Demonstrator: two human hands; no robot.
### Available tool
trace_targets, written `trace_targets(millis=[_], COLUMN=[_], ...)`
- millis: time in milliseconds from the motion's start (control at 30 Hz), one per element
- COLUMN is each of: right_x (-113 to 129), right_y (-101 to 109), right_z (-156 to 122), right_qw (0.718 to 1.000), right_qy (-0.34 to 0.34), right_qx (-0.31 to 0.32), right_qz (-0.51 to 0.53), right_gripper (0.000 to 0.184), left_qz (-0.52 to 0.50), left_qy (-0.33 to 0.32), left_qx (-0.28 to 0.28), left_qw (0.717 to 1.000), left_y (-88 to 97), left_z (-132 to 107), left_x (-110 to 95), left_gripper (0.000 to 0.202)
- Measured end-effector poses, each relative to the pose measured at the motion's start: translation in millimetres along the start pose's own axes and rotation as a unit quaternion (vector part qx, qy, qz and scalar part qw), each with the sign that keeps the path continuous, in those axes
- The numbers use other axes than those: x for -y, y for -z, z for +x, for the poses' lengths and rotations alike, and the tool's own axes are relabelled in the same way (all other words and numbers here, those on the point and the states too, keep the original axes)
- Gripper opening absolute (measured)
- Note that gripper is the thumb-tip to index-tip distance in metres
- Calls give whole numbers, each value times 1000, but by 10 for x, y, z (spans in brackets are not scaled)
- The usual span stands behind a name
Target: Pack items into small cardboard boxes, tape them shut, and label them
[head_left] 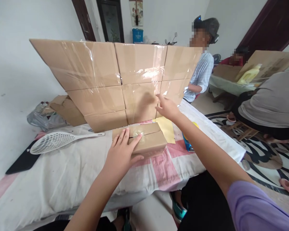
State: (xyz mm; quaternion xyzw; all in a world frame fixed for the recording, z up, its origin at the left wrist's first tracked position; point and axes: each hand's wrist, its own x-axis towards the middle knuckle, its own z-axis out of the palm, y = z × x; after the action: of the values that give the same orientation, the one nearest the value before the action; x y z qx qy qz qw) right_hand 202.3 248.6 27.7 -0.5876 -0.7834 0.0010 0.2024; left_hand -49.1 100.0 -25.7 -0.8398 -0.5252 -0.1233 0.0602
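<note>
Left of the small cardboard box (149,141), a white plastic skimmer (55,141) lies on the cloth-covered worktop (62,173). The left hand (121,154) rests flat on the box's near left end, its grip spread over the taped top. Just behind the box stands a taped cardboard screen (98,73). The right hand (167,107) touches its lower right part, grip loosely spread, pinching nothing. A yellow sheet (167,128) lies just right of the box.

White walls (12,57) are catching soft daylight, a dark door (272,25) is standing at right (1 more dark frame (83,19) behind), and a black-and-white rug (267,160) is covering the floor.
</note>
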Motion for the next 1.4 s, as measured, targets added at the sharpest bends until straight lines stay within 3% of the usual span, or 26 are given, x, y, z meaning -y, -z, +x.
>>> trace_targets(millis=[67,167,300,400,700,833,967,1167,1400], right_x=[-325,-651,-720,-679,-491,-398,-460,-591,-548], right_y=[-102,-394,-690,-747,-798,-808,-743,-647,-554], right_z=[-267,-763,-1103,-1082,-1021,-979,-993,-1083,-1173], right_qw=[995,983,973,970,969,970,973,974,893], right_qy=[-90,-104,-47,-21,-103,-98,-101,1,198], right_qx=[51,144,207,231,226,220,204,140,181], right_qz=[15,40,85,76,-17,1,40,177,362], right_gripper=[43,27,49,42,37,25,21,12,17], left_qz=[8,32,62,71,59,29,-23,-42,-10], left_qy=[-7,-29,-61,-63,-52,-36,22,-13,-39], left_qx=[-2,-7,-45,-59,-47,-32,-45,-30,-14], left_qw=[1000,999,995,994,996,998,998,999,999], left_y=[16,-31,-146,-165,-66,-33,-15,-34,-7], left_z=[-11,-52,-154,-210,-215,-246,-238,-201,-192], left_x=[5,75,248,341,304,365,431,538,606], left_gripper=[63,58,59,63,67,72,71,74,77])
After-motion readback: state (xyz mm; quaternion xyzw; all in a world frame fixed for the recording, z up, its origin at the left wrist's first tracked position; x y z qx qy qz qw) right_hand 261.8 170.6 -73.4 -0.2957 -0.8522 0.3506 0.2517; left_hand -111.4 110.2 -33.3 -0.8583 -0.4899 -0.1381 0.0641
